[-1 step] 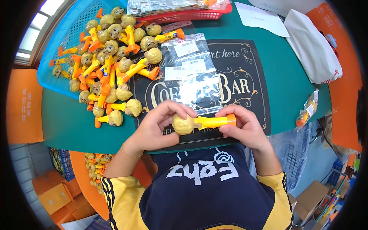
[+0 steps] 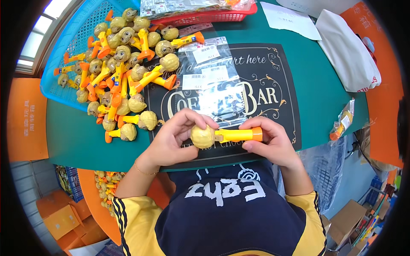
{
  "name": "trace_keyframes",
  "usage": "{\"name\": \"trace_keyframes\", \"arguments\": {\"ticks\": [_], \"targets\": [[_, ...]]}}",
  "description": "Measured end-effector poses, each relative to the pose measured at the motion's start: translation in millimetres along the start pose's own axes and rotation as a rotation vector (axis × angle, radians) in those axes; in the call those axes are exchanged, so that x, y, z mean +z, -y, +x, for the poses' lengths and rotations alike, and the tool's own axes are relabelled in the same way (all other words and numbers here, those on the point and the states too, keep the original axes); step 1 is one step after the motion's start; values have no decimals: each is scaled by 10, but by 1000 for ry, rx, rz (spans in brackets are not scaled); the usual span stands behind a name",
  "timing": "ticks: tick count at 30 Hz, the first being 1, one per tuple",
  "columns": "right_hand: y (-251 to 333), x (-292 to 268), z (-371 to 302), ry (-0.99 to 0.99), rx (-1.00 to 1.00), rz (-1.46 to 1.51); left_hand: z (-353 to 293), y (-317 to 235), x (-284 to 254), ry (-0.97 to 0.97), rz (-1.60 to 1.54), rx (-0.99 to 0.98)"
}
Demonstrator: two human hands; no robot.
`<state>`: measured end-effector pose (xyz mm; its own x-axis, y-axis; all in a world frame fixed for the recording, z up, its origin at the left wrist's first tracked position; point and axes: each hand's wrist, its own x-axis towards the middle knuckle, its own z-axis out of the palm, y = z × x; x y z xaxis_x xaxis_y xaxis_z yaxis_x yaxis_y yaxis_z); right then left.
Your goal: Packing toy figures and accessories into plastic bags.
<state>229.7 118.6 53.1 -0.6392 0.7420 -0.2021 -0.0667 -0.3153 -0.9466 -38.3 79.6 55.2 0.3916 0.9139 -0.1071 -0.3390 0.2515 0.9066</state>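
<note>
Level between my hands, over the near edge of a black printed mat (image 2: 265, 100), is a yellow toy with a blond doll head (image 2: 203, 136) at its left end and an orange foot at its right. My left hand (image 2: 177, 138) is closed round the head, fingers above and thumb below. The orange end is pinched by my right hand (image 2: 273, 143), between thumb and fingers. Just beyond the toy lie clear plastic bags (image 2: 218, 96) with white labels, overlapping on the mat. A heap of similar toys (image 2: 115, 77) spreads to the left of them.
The heap spills from a tipped blue basket (image 2: 53, 85) onto the green table (image 2: 77, 141). At the back stands a red basket (image 2: 205, 18) of flat packets. One bagged toy (image 2: 341, 123) lies at the right edge, below a white cloth bag (image 2: 346, 51). Paper (image 2: 288, 19) lies farther back.
</note>
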Motion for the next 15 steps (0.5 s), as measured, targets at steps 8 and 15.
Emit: {"name": "trace_keyframes", "arguments": {"ticks": [8,15], "targets": [[-96,-108,-115,-340,-148,-482,327,-174,-48,-184,999,192],[-96,-214,-148,-641,-250,-70,884,-96,-71,-127,1538,368]]}}
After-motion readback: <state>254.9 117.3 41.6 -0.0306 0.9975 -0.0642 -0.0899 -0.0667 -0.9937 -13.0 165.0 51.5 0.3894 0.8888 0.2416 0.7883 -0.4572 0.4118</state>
